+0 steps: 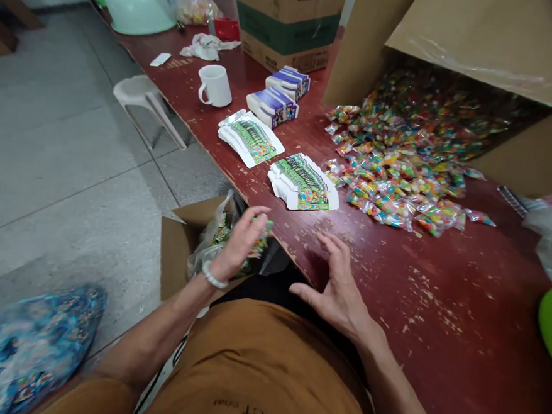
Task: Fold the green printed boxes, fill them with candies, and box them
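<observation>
My left hand (240, 245), with a pale bead bracelet (215, 275), is over an open cardboard box (174, 256) below the table edge. A small green printed packet (260, 239) shows at its palm side, seemingly held; the fingers partly cover it. My right hand (339, 284) hovers by the table's front edge, fingers apart and holding nothing. Just beyond the hands lie two fanned stacks of flat green-and-white pouches, a nearer stack (305, 182) and a farther stack (252, 139). Small clear bags of colourful candy (391, 177) spill across the table to their right.
A large tipped carton (486, 45) holds more candy bags. Behind the pouches are banded blue-purple stacks (273, 106), a white mug (216, 86) and a closed carton (289, 25). On the floor are a white stool (139, 93) and a bag of blue packets (34, 348).
</observation>
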Demonstrator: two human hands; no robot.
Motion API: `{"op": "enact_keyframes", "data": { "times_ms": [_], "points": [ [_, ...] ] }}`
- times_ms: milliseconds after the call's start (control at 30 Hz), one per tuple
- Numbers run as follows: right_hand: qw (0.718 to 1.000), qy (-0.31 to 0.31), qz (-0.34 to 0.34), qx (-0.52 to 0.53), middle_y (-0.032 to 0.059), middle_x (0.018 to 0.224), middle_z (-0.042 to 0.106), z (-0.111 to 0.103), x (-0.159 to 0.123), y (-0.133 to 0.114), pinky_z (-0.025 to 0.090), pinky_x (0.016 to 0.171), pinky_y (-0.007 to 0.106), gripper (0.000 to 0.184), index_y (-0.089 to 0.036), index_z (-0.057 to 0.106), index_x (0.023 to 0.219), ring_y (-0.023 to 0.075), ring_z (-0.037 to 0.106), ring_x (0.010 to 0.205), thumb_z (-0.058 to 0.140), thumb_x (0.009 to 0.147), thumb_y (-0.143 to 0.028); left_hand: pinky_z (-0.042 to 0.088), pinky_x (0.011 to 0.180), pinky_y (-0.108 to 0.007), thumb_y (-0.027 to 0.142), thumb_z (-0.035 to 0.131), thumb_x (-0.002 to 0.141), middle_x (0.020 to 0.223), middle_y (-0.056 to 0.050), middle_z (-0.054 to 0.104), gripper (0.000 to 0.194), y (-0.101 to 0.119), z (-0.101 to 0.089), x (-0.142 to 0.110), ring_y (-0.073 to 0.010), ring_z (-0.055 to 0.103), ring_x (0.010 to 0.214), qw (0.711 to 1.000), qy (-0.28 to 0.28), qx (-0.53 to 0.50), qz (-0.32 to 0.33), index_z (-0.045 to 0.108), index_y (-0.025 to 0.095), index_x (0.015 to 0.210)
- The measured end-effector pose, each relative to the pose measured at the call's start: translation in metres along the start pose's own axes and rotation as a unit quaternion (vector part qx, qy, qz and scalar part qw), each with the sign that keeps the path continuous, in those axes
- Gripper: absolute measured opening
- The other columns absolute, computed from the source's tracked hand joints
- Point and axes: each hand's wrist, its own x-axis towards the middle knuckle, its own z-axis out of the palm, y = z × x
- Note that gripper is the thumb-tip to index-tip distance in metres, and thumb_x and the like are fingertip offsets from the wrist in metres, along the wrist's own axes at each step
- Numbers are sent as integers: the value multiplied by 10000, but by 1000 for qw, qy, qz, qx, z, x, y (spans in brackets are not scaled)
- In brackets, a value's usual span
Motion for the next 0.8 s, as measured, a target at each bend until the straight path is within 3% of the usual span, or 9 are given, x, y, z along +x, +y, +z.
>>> {"op": "enact_keyframes", "data": {
  "times_ms": [67,100,167,200,267,367,500,600,800],
  "points": [
    [1000,23,8,0,150,1441,360,0,-1,9,363,1122,517,720,-248,336,1436,304,368,1370,682,847,-473,504,762,-311,452,685,805,932,-38,671,382,-1,-43,15,-202,623,862,968,107,206,91,645,229,1113],
    [1000,25,8,3,148,1426,382,-1,-2,14,373,1115,511,671,-246,361,1420,298,388,1355,669,860,-452,487,818,-344,395,732,766,989,-55,666,390,-1,-61,22,-232,597,938,956,144,233,101,649,240,1114],
    [1000,20,11,7,146,1401,425,0,-2,22,410,1081,500,613,-241,404,1388,295,433,1319,664,865,-425,459,867,-376,358,689,802,1042,-67,654,371,3,-78,33,-245,567,968,937,177,273,127,637,259,1156],
    [1000,16,17,3,144,1381,455,1,-2,24,428,1058,499,577,-240,432,1365,297,461,1292,662,866,-415,446,888,-388,348,649,834,1061,-75,647,363,6,-78,37,-246,559,970,929,175,291,145,629,251,1184],
    [999,10,32,-18,131,1311,535,4,0,26,455,1010,503,475,-241,501,1297,297,526,1213,654,873,-390,416,934,-405,331,582,882,1066,-82,645,344,13,-58,46,-239,553,962,908,145,340,197,636,217,1202],
    [998,10,46,-39,111,1217,612,6,3,24,476,955,497,361,-239,560,1215,287,582,1108,645,878,-339,370,969,-414,346,623,868,1068,-85,647,336,21,-6,61,-252,530,992,876,65,409,249,678,207,1168],
    [999,13,40,-13,96,1179,637,4,4,24,493,929,449,323,-235,572,1185,260,601,1073,630,868,-240,370,859,-435,479,563,903,1165,-148,582,454,24,46,77,-333,476,1061,752,6,605,261,625,236,1281],
    [999,22,41,-2,85,1149,649,1,6,25,495,922,431,312,-242,583,1160,251,605,1055,629,854,-199,361,822,-437,507,578,887,1159,-163,556,463,24,56,84,-360,466,1071,710,9,660,245,615,245,1266],
    [998,16,65,11,63,1076,656,-3,12,22,501,855,392,313,-233,597,1117,220,605,936,622,819,-139,364,814,-425,480,659,843,1172,-166,556,490,37,56,92,-359,471,1070,677,-17,694,243,564,236,1257]
  ]
}}
